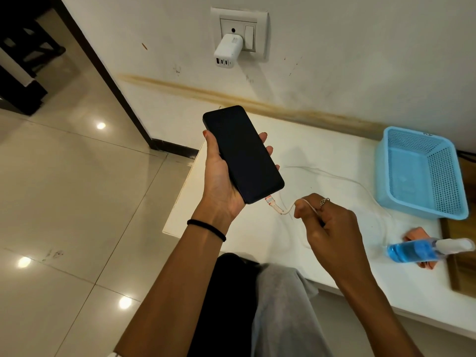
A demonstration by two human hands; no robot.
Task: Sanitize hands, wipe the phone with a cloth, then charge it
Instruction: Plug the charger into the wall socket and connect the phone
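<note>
My left hand (221,181) cradles the slim black glass-fronted phone (243,154) above the near corner of the white worktop (322,155), thumb along one long edge and fingertips curled round the other, screen dark and facing up. My right hand (332,228) pinches the thin white charging cable (304,202) just behind its frayed, red-marked connector (271,202), which sits at the phone's bottom edge and looks plugged in, though I cannot be sure it is fully seated. The phone I judge rigid, moderately light, smooth and slippery, with a breakable face, so the safe hold is by the long edges, as now, not by the glass. The cable is limp and light, and its worn collar looks weak; better to take it by the hard plug than by the cord. The rest of the cable trails loose across the worktop toward the pale blue perforated plastic basket (422,173). The white multi-port charger (228,50) sits in the wall socket (239,32) with no cable visible in its ports. A clear bottle of blue sanitiser (417,251) lies on its side over an orange cloth (417,234).
</note>
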